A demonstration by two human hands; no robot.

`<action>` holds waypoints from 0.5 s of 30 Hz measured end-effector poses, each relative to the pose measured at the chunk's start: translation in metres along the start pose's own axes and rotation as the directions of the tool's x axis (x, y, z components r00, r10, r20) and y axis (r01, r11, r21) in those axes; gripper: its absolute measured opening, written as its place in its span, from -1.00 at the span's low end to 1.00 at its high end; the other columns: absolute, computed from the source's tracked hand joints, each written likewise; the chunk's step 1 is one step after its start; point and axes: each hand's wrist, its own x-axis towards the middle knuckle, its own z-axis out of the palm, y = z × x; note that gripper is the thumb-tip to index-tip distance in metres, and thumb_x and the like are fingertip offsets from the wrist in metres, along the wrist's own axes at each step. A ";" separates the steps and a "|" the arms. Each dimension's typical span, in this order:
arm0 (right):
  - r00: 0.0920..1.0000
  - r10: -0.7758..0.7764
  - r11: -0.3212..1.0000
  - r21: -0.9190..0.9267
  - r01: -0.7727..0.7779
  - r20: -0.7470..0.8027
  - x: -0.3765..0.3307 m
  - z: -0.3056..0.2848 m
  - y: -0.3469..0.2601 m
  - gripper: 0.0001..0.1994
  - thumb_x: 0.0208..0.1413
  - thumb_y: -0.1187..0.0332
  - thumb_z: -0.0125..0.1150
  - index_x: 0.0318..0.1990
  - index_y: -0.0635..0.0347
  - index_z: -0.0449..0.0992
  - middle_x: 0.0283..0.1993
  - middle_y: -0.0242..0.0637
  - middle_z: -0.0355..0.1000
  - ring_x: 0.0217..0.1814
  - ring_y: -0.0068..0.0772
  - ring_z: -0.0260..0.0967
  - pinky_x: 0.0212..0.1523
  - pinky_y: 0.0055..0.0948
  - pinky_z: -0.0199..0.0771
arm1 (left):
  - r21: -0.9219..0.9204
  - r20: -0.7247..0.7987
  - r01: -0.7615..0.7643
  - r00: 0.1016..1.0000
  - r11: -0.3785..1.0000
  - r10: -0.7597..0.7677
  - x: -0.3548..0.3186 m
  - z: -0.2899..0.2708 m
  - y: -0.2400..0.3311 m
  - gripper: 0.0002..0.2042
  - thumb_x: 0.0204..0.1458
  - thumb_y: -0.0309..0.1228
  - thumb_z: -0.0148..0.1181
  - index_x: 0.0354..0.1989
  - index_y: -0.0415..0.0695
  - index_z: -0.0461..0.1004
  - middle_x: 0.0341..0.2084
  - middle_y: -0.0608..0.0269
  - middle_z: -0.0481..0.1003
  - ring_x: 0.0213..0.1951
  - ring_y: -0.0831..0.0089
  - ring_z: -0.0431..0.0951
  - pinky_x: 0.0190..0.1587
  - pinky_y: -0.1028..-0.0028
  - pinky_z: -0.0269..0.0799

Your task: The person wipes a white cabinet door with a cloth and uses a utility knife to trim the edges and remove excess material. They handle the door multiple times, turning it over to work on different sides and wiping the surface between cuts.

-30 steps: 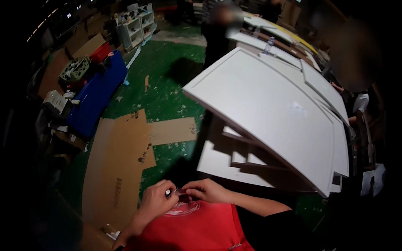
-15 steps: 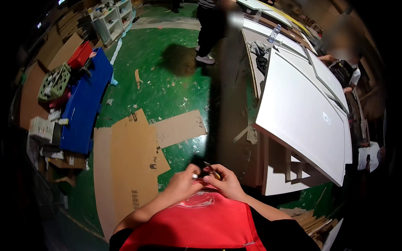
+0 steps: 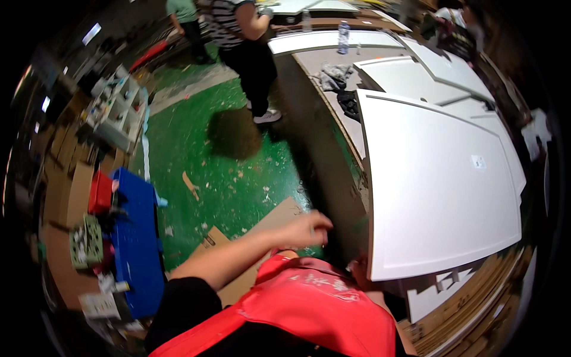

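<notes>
My left hand [image 3: 309, 229] is raised in front of the red apron [image 3: 315, 282]. Its fingers are loosely bent and apart, and nothing shows in them. Low beside the near left edge of a large white panel [image 3: 440, 184], my right hand [image 3: 358, 271] is dim, blurred and partly covered. Whether it holds anything cannot be made out. The panel lies tilted on top of other white panels [image 3: 410, 80] on the workbench [image 3: 330, 110].
Brown cardboard [image 3: 244, 276] lies on the green floor [image 3: 238, 184]. At the left stands a blue bench [image 3: 138, 238] beside a red bin [image 3: 100, 193] and a green basket [image 3: 87, 241]. A person in a striped top [image 3: 229, 24] stands by the workbench. Long wooden strips [image 3: 470, 303] lie at lower right.
My hands, together before the apron half a second ago, are now apart. The right one, which held a small dark-and-yellow tool, has dropped beside the panel. The view has turned.
</notes>
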 end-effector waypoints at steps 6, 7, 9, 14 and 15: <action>0.850 0.135 0.990 0.110 -0.092 -0.509 -0.001 0.016 0.020 -0.84 0.22 0.45 0.17 -0.09 0.29 0.45 -0.32 -0.28 0.48 -0.34 -0.51 0.39 -0.30 -0.50 0.39 | 0.330 -0.627 0.181 0.776 0.927 0.071 0.243 -0.193 -0.100 -0.61 0.05 -0.12 0.23 -0.63 -0.20 0.54 -0.58 -0.17 0.51 -0.46 -0.12 0.55 -0.29 0.08 0.47; 0.809 0.170 0.985 0.129 -0.117 -0.562 -0.006 0.026 0.020 -0.85 0.22 0.45 0.15 -0.09 0.30 0.45 -0.34 -0.28 0.48 -0.36 -0.52 0.38 -0.32 -0.50 0.38 | 0.341 -0.653 0.099 0.740 0.935 0.160 0.277 -0.220 -0.121 -0.77 0.06 -0.22 0.21 -0.30 -0.11 0.61 -0.29 -0.14 0.58 -0.27 -0.04 0.57 -0.16 0.10 0.49; 0.701 0.255 0.967 0.188 -0.174 -0.666 -0.018 0.049 0.022 -0.85 0.24 0.46 0.12 -0.10 0.31 0.45 -0.38 -0.29 0.48 -0.41 -0.52 0.36 -0.37 -0.50 0.36 | 0.489 -0.695 0.324 0.707 0.810 0.136 0.342 -0.259 -0.137 -0.65 0.10 -0.34 0.12 0.09 0.02 0.49 0.09 -0.03 0.44 -0.02 0.04 0.50 -0.01 0.10 0.45; 0.462 0.351 0.935 0.276 -0.225 -0.815 -0.020 0.104 0.017 -0.87 0.28 0.49 0.04 -0.10 0.34 0.44 -0.45 -0.30 0.47 -0.53 -0.59 0.30 -0.49 -0.56 0.29 | 0.811 -0.518 0.236 0.714 0.535 0.472 0.465 -0.305 -0.131 -0.63 0.13 -0.40 0.02 0.14 0.09 0.45 0.17 0.14 0.33 0.18 0.13 0.33 0.11 0.16 0.35; 0.413 0.341 0.936 0.264 -0.233 -0.845 -0.016 0.112 0.011 -0.88 0.29 0.50 0.03 -0.10 0.35 0.43 -0.45 -0.30 0.47 -0.54 -0.64 0.27 -0.51 -0.61 0.25 | 0.863 -0.426 0.188 0.769 0.468 0.477 0.474 -0.310 -0.128 -0.66 0.12 -0.38 0.04 0.08 0.08 0.49 0.16 0.15 0.33 0.20 0.15 0.31 0.12 0.17 0.34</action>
